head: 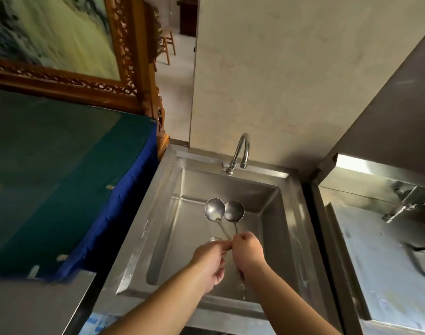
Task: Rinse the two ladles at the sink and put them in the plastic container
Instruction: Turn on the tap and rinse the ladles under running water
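Two steel ladles hang over the basin of a steel sink point(288, 213), bowls side by side and touching. My left hand point(210, 262) grips the handle of the left ladle point(214, 209). My right hand point(247, 251) grips the handle of the right ladle point(234, 210). Both bowls face up towards me, below and in front of the curved tap point(242, 151). No water runs from the tap. The sink drain point(214, 239) shows just beyond my left fingers. No plastic container is in view.
A table with a green top and blue cloth point(61, 177) stands left of the sink, with a carved wooden frame point(124, 76) behind it. A steel counter point(32, 308) lies at the near left. Right of the sink is a steel unit point(387, 262) under a steel hood.
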